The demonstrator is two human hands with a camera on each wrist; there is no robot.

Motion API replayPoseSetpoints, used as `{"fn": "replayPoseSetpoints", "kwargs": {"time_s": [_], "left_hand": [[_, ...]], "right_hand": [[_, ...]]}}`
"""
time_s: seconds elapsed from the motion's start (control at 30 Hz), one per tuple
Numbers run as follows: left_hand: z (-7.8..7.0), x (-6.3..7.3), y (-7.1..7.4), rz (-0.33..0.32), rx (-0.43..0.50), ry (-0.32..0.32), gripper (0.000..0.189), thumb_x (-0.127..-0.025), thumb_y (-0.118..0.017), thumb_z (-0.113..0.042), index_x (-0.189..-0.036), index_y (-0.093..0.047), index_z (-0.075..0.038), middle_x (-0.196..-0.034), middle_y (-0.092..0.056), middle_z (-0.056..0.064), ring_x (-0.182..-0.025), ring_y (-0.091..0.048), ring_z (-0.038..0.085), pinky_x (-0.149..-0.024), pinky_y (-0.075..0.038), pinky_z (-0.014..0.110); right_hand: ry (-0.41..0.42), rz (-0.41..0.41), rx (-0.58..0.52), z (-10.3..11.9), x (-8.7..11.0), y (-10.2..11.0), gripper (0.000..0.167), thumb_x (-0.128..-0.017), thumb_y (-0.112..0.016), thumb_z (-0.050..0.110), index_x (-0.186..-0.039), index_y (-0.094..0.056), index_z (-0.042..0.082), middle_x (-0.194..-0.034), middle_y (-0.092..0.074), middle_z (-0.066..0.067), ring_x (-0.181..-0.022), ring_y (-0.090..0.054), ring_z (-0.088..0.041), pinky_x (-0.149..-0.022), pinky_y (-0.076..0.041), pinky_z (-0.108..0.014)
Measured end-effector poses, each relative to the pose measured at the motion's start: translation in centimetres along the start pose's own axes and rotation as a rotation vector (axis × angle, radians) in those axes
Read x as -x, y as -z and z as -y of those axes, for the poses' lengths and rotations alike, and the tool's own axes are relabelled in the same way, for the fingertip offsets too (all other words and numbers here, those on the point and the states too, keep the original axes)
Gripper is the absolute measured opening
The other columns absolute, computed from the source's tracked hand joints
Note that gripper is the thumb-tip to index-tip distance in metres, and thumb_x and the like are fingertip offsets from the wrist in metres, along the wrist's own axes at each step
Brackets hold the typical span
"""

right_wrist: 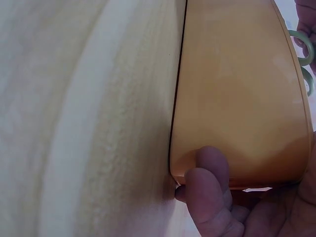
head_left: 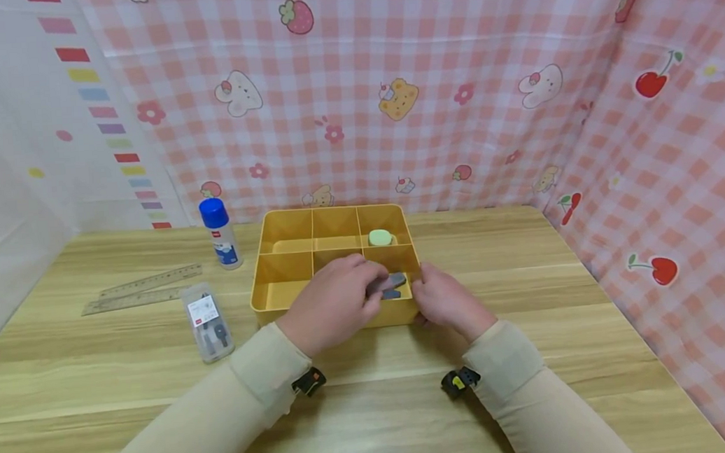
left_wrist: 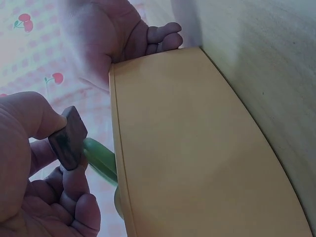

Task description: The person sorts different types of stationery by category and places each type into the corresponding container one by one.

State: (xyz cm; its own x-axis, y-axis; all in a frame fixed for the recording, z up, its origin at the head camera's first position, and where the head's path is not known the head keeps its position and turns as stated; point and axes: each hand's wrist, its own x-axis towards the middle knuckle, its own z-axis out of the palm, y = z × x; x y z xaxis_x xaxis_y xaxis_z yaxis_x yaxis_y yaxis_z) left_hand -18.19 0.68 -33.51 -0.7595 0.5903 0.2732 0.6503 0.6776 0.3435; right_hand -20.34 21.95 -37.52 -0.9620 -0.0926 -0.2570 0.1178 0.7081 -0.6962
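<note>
A yellow organizer box [head_left: 337, 314] with several compartments stands on the table. Over its front right compartment, my left hand [head_left: 336, 300] pinches a dark grey rectangular block [left_wrist: 69, 138] between thumb and fingers. Grey-blue pieces [head_left: 391, 295] lie in that compartment, partly hidden by the hand. My right hand [head_left: 446, 298] grips the box at its front right corner, fingers curled round the lower edge [right_wrist: 212, 187]. A light green item [head_left: 380, 238] sits in the back right compartment; its loops [right_wrist: 303, 47], like scissors handles, rise above the rim in the right wrist view.
Left of the box stands a glue bottle with a blue cap [head_left: 219, 233]. Nearer lies a clear plastic case [head_left: 208, 325] with dark tools inside. Two clear rulers [head_left: 145, 284] lie farther left. A pink checked cloth [head_left: 356, 129] hangs behind the table.
</note>
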Motion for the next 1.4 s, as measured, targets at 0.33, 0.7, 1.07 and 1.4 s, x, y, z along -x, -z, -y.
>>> {"fn": "replayPoseSetpoints", "kwargs": {"time_s": [0.33,0.7,1.07,1.4], "left_hand": [[-0.4,-0.7,-0.4,-0.017,-0.025,-0.029,0.021,-0.101,-0.064,-0.019,-0.116,-0.074,-0.010,-0.101,-0.069,0.000,-0.090,-0.059,0.015,-0.085,-0.051,0.032],[-1.0,-1.3,-0.3,-0.011,-0.065,-0.030,0.020,-0.102,-0.062,-0.019,-0.115,-0.075,-0.009,-0.104,-0.072,0.002,-0.095,-0.063,0.018,-0.093,-0.053,0.037],[-1.7,-1.6,-0.4,-0.020,-0.142,-0.035,0.016,-0.104,-0.063,-0.021,-0.105,-0.076,-0.011,-0.092,-0.069,0.001,-0.086,-0.061,0.018,-0.086,-0.052,0.036],[-1.8,-2.0,-1.1,-0.030,-0.214,-0.047,0.016,-0.104,-0.066,-0.024,-0.101,-0.078,-0.013,-0.086,-0.068,0.000,-0.081,-0.060,0.019,-0.079,-0.050,0.035]], "right_hand": [[0.025,0.001,-0.014,-0.2,-0.1,0.0,0.041,-0.108,-0.035,0.016,-0.143,-0.046,-0.001,-0.095,-0.070,-0.018,-0.071,-0.068,-0.024,-0.063,-0.058,-0.035],[0.021,0.003,-0.010,0.1,0.1,0.1,0.040,-0.108,-0.034,0.016,-0.142,-0.047,-0.001,-0.096,-0.069,-0.018,-0.072,-0.068,-0.025,-0.064,-0.058,-0.034],[0.019,-0.006,0.001,0.0,0.1,0.0,0.041,-0.109,-0.034,0.015,-0.144,-0.046,-0.001,-0.097,-0.069,-0.018,-0.072,-0.068,-0.023,-0.063,-0.057,-0.033],[0.013,0.005,0.001,0.1,0.2,0.1,0.041,-0.110,-0.033,0.016,-0.144,-0.045,-0.001,-0.098,-0.069,-0.018,-0.072,-0.068,-0.024,-0.063,-0.058,-0.035]]}}
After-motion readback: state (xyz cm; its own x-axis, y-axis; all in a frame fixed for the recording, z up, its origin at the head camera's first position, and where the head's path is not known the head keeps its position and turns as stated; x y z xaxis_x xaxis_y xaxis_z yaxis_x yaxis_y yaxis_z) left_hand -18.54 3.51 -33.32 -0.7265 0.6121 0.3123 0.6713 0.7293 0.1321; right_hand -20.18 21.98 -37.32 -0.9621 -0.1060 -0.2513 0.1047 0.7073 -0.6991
